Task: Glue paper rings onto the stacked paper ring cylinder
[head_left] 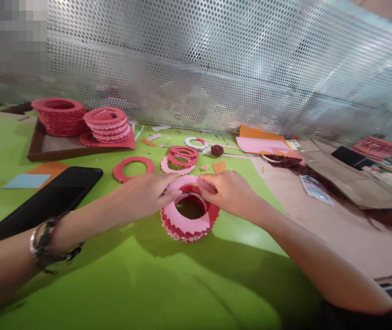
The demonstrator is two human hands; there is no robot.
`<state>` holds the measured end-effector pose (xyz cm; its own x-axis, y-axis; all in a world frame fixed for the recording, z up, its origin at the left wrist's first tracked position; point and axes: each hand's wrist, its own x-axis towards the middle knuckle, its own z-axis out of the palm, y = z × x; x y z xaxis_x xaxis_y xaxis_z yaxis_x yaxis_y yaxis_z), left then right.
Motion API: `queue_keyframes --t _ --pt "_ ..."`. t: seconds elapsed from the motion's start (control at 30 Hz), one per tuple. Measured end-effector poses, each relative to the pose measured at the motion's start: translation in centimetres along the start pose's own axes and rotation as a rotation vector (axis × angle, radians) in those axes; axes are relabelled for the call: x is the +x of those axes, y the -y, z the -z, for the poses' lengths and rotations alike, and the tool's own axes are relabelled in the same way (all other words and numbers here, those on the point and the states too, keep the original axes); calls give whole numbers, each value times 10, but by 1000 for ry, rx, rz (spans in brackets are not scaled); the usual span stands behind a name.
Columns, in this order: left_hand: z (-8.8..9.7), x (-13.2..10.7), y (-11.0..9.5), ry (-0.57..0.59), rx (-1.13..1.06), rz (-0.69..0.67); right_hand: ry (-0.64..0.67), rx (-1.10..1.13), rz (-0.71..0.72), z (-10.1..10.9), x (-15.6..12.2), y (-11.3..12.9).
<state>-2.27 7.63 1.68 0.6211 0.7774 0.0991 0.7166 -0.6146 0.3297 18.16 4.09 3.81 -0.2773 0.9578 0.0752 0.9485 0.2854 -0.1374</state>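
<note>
A stack of pink and red paper rings (186, 223) with zigzag outer edges sits in front of me. My left hand (143, 195) grips its far left side, thumb on the near side of the rim and fingers beyond. On the far right side, my right hand (232, 192) pinches the stack the same way, partly covering it. Just past my hands lie a few more toothed rings, pink and red (182, 158). A single red ring (132, 160) rests flat beyond my left hand.
At the back left, a brown tray (57, 155) bears tall stacks of red rings (58, 121). A black phone-like slab (45, 206) lies left of my forearm. Paper scraps (219, 166), a dark brown ball (217, 150) and brown cardboard (354, 178) lie around. A perforated metal screen (196, 59) stands behind.
</note>
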Motion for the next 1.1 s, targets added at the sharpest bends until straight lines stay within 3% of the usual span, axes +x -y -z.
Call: queue_keyframes --t 0.13,0.27,0.47,0.6,0.67,0.8,0.9,1.0,1.1 --pt "4 -3 -3 -90 53 62 -135 -91 -51 1 -4 7" --pt "13 -3 -12 -149 187 60 -290 -218 -1 4 -2 16" --pt "44 4 -32 -242 464 91 -362 -290 71 28 11 26" --pt "51 7 -31 -354 568 48 -465 -407 129 43 11 29" --pt "51 8 -30 -338 600 -2 -449 -431 178 45 10 29" --pt "55 7 -35 -200 566 15 -411 -434 194 43 8 28" --pt "56 9 -34 -206 520 71 -402 -339 130 42 8 29" --pt "56 11 -24 -289 354 59 -416 -167 113 43 10 28" --pt "59 7 -10 -476 178 -48 -544 -1 142 43 15 21"
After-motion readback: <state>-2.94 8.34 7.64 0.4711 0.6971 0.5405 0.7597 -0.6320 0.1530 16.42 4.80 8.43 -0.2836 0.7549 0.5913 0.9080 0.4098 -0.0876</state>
